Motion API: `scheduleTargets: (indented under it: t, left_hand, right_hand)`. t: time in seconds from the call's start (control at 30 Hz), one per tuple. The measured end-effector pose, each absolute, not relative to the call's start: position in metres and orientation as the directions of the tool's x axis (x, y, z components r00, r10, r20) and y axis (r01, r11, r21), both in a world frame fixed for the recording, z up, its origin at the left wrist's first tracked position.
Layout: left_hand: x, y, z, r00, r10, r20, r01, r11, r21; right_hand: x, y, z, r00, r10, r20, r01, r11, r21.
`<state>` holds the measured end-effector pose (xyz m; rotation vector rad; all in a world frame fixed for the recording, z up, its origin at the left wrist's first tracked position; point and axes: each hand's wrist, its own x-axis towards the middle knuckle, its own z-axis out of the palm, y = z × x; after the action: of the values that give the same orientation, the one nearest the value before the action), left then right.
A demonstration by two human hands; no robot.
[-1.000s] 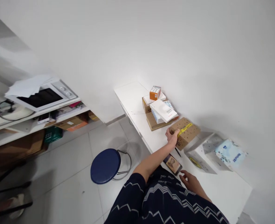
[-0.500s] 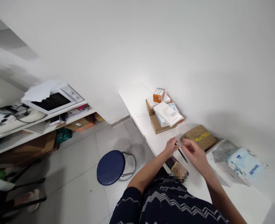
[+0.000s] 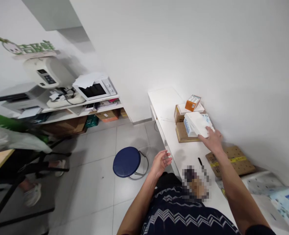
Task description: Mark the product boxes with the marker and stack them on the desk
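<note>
White walls and a pale tiled floor frame the scene; at the far left a shelf (image 3: 85,112) carries a printer (image 3: 24,98) and a microwave (image 3: 95,89) with loose paper on top, and boxes sit on the level below. Further right a round blue stool (image 3: 126,161) stands on the tiles just beside the edge of a long white table (image 3: 164,104). Above the floor between stool and table the left hand (image 3: 161,161) hangs palm up, fingers loosely spread, holding nothing. On the table a black pen (image 3: 200,161) lies near a flat perforated cardboard box (image 3: 234,160) banded with yellow tape. The right hand (image 3: 213,140) reaches across the table, fingers extended onto the near end of a white box (image 3: 195,123); whether it actually grips the box is hard to tell from this angle. That box rests on a stack of brown cartons (image 3: 183,133) against the wall, with a small orange box (image 3: 192,102) perched on top behind it.
</note>
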<state>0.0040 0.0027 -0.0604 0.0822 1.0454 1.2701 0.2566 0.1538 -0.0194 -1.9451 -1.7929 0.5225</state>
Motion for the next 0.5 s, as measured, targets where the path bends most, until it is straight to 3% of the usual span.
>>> scheduleTargets:
  t: [0.07, 0.13, 0.17, 0.2, 0.27, 0.37, 0.5]
  left_hand:
    - [-0.002, -0.001, -0.051, -0.104, 0.819, -0.564, -0.755, 0.304, 0.581]
    - [-0.007, -0.003, -0.04, -0.148, 0.84, -0.523, -0.771, 0.233, 0.593]
    - [-0.009, -0.003, -0.034, -0.177, 0.849, -0.498, -0.777, 0.189, 0.6]
    - [-0.012, -0.003, -0.028, -0.209, 0.857, -0.471, -0.783, 0.141, 0.605]
    - [-0.016, -0.004, -0.018, -0.273, 0.864, -0.423, -0.793, 0.046, 0.607]
    - [-0.023, -0.009, -0.008, -0.347, 0.87, -0.351, -0.807, -0.086, 0.585]
    - [-0.033, -0.019, -0.004, -0.434, 0.828, -0.354, -0.801, -0.176, 0.572]
  right_hand:
    - [0.248, 0.126, -0.014, 0.043, 0.998, -0.053, 0.664, -0.068, -0.745]
    - [0.231, 0.091, -0.007, -0.089, 0.973, -0.213, 0.26, -0.184, -0.948]
    - [0.221, 0.073, -0.003, -0.193, 0.936, -0.295, 0.023, -0.296, -0.955]
    - [0.209, 0.054, 0.002, -0.281, 0.888, -0.365, -0.155, -0.417, -0.895]
    - [0.186, 0.02, 0.01, -0.448, 0.77, -0.455, -0.344, -0.618, -0.707]
    - [0.162, -0.012, 0.02, -0.63, 0.599, -0.494, -0.392, -0.795, -0.463]
    - [0.154, -0.023, 0.024, -0.682, 0.511, -0.523, -0.36, -0.857, -0.369]
